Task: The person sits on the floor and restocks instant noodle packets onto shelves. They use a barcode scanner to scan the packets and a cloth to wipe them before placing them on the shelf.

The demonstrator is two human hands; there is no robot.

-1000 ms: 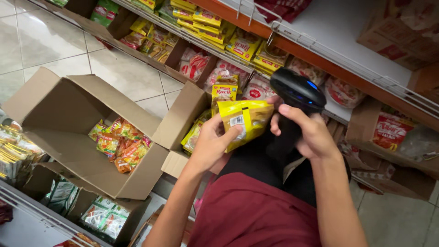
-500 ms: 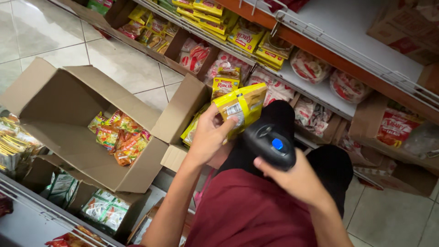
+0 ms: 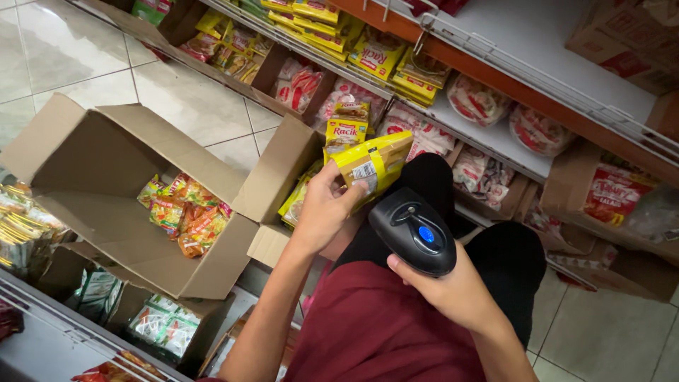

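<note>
Left hand (image 3: 322, 212) gripping yellow packet (image 3: 371, 164), right hand (image 3: 453, 286) clasping scanner (image 3: 414, 230), tiled floor (image 3: 106, 78), shelves (image 3: 495, 138)

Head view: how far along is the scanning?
Done: shelf already holds many packets. In hand: left hand holds a yellow packet, label side toward the scanner in the right hand. Left: packets lie in the open box.

Count: two hands, left hand (image 3: 322, 212) and right hand (image 3: 453, 290); one yellow packet (image 3: 371, 164); one black handheld scanner (image 3: 414, 230); one open cardboard box (image 3: 106, 184); loose sachets inside too jumbled to count.
</note>
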